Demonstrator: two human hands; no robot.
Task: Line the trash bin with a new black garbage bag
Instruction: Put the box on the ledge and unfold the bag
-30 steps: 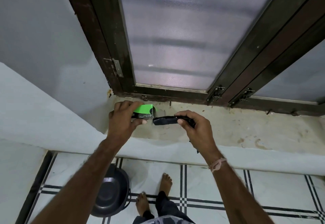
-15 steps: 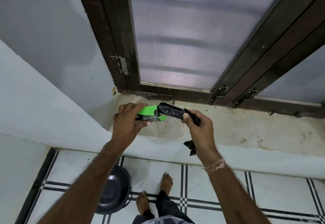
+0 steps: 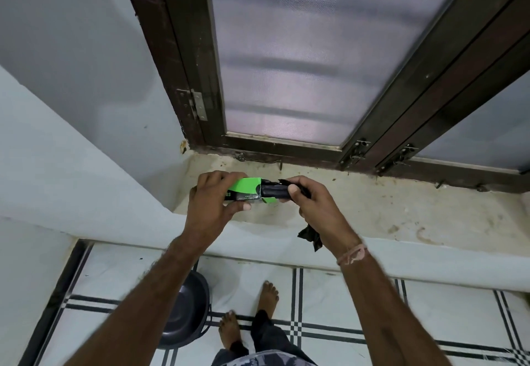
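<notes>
Over the window sill, my left hand (image 3: 213, 207) grips a green and black garbage-bag box (image 3: 246, 189) held sideways. My right hand (image 3: 314, 207) is closed on a black roll of garbage bags (image 3: 274, 190) whose end sits at the box's open mouth. A loose black flap of bag (image 3: 311, 236) hangs below my right wrist. Down on the floor, the dark round trash bin (image 3: 185, 312) stands empty, partly hidden behind my left forearm.
The stained sill (image 3: 372, 207) runs along under a dark wooden window frame (image 3: 183, 64) with frosted panes. White walls close in at the left. My bare feet (image 3: 249, 317) stand on a white tiled floor with black lines, right of the bin.
The roll was apart from the box, then tilted up at its mouth; now it lies level with its end in the opening. My right hand has moved closer to the box.
</notes>
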